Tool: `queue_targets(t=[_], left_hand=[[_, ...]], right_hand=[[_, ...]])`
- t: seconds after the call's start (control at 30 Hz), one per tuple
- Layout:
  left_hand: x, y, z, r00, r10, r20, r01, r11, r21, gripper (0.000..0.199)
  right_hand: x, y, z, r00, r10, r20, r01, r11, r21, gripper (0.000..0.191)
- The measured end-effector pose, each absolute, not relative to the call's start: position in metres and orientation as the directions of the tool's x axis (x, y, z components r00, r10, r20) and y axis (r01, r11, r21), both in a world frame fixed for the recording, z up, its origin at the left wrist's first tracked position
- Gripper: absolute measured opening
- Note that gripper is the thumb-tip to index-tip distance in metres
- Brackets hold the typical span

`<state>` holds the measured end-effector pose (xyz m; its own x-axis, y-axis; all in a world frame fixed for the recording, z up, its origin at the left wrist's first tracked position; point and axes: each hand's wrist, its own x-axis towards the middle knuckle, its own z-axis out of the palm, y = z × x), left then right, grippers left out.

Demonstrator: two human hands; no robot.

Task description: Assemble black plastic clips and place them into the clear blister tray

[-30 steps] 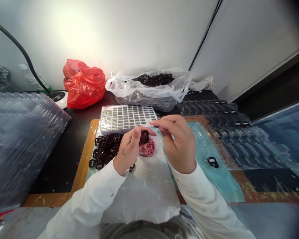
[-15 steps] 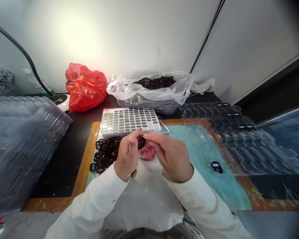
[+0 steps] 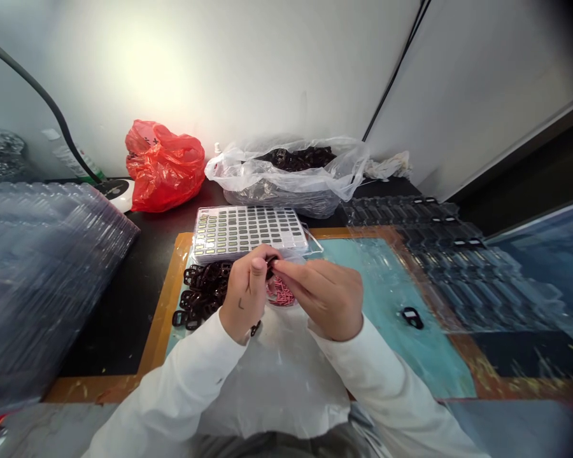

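Between my hands, above the mat, is a small dark plastic frame [image 3: 270, 266], largely covered by fingers. My left hand [image 3: 247, 289] is closed around it with the thumb raised. The fingertips of my right hand [image 3: 328, 294] pinch at its right side; whether they also hold a smaller part cannot be seen. Just below them lies a heap of small pink pieces [image 3: 282, 292] in a clear dish. A pile of dark plastic frames [image 3: 203, 292] sits left of my left hand. Behind both hands is a white tray [image 3: 248, 230] with rows of small rectangular pieces.
Stacked clear plastic trays [image 3: 42, 273] stand at left. A red bag [image 3: 165, 168] and a clear bag of dark parts [image 3: 286, 175] line the wall. Clear blister trays [image 3: 477, 273] lie right. One dark piece [image 3: 412, 317] rests on the blue mat [image 3: 372, 280].
My right hand has shifted slightly, its fingers now pressed closer to the dark frame, which shows less than before. My left hand stays almost in place.
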<state>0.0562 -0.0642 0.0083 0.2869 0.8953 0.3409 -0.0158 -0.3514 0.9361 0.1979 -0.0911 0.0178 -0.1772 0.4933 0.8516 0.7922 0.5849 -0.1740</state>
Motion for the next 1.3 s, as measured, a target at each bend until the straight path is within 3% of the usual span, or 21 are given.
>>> queue_targets(t=[0.33, 0.57, 0.73, 0.8, 0.97, 1.03, 1.17, 1.3], left_hand=[[0.053, -0.06, 0.01, 0.37, 0.842, 0.392, 0.188, -0.481, 0.856, 0.061], [0.055, -0.058, 0.011, 0.272, 0.937, 0.221, 0.065, -0.247, 0.967, 0.064], [0.055, -0.047, 0.015, 0.126, 0.981, 0.149, -0.114, -0.134, 0.984, 0.065], [0.055, -0.044, 0.015, 0.094, 0.988, 0.126, -0.191, -0.107, 0.976, 0.064], [0.058, -0.046, 0.015, 0.155, 0.988, 0.007, -0.322, 0.044, 0.946, 0.064], [0.06, -0.049, 0.016, 0.192, 0.981, -0.031, -0.337, 0.095, 0.937, 0.065], [0.061, -0.053, 0.016, 0.235, 0.971, -0.032, -0.314, 0.107, 0.944, 0.065], [0.061, -0.055, 0.013, 0.252, 0.968, 0.012, -0.236, 0.049, 0.97, 0.066]], right_hand=[[0.207, -0.09, 0.022, -0.214, 0.655, 0.725, 0.75, 0.586, -0.308, 0.017], [0.214, -0.089, 0.024, -0.121, 0.722, 0.681, 0.691, 0.554, -0.465, 0.011], [0.223, -0.081, 0.017, -0.269, 0.835, 0.48, 0.788, 0.478, -0.388, 0.017], [0.225, -0.081, 0.017, -0.269, 0.849, 0.455, 0.778, 0.47, -0.416, 0.018], [0.222, -0.085, 0.02, -0.077, 0.924, 0.374, 0.446, 0.368, -0.816, 0.021], [0.218, -0.083, 0.018, 0.006, 0.952, 0.304, 0.278, 0.291, -0.916, 0.019], [0.212, -0.075, 0.015, 0.0, 0.952, 0.305, 0.05, 0.304, -0.951, 0.016], [0.209, -0.075, 0.02, -0.041, 0.97, 0.24, -0.103, 0.235, -0.967, 0.026]])
